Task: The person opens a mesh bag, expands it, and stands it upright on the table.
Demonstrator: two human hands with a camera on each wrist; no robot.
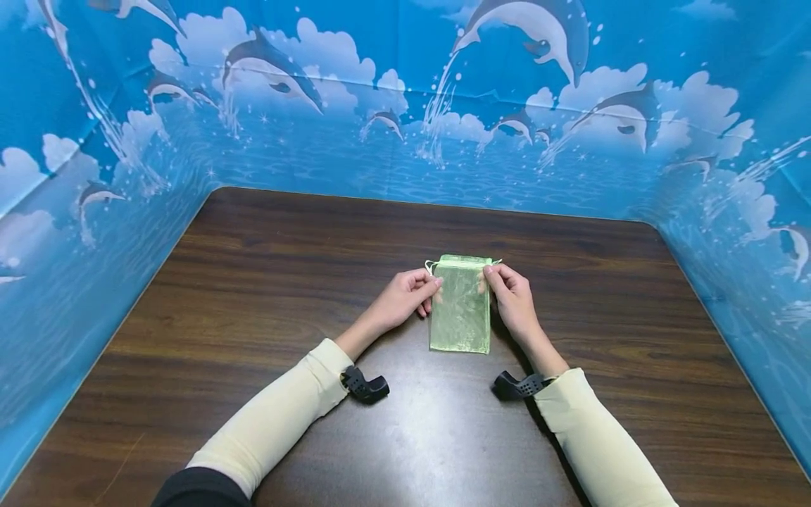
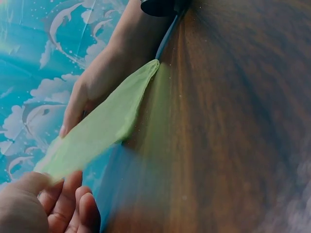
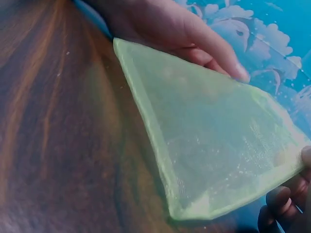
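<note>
A sheer light-green drawstring pouch [image 1: 461, 313] is stretched flat between both hands, and its top edge with the cord loops points away from me. The left hand [image 1: 408, 292] pinches its left side near the top, thumb in front and fingers behind. On the opposite side the right hand [image 1: 512, 296] pinches the edge just below the drawstring. Through the thin fabric some fingertips show faintly. In the left wrist view the pouch [image 2: 102, 121] slants up off the tabletop. The right wrist view shows the pouch's [image 3: 209, 141] lower seam, with no contents discernible inside.
A dark wood-grain table [image 1: 266, 267] lies beneath, with glare near its front middle. Blue dolphin-print cloth [image 1: 405, 105] hangs around its back and sides. Each wrist carries a black camera mount, the left one [image 1: 365, 386] and the right one [image 1: 519, 386], over pale sleeves.
</note>
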